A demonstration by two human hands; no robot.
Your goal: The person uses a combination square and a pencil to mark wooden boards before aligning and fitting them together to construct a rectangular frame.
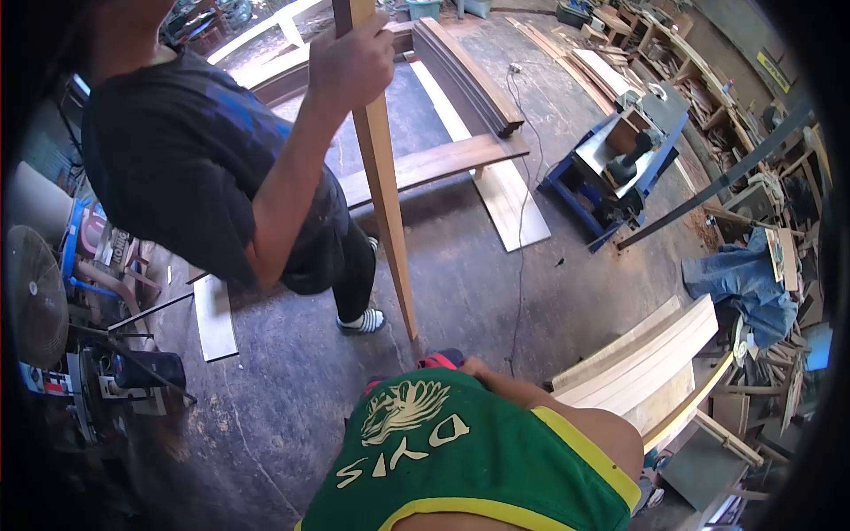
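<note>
My right hand (475,366) shows only in part, past the lower edge of my green jersey (443,442). It is close to a pink-red and dark item (440,359) whose kind I cannot make out. The jersey hides its fingers. No part of my left hand appears. In front of me stands a long wooden post (382,177), its lower end near the floor just beyond my waist. A co-worker's hand (352,64) grips the post near its top.
The co-worker (177,159) stands at left. Behind are a wooden frame (460,75) and a white board (513,212). A blue-framed machine (620,159) stands at right, with a cord (522,265) across the floor. Planks (646,358) lie near my right side; a fan (34,288) is far left.
</note>
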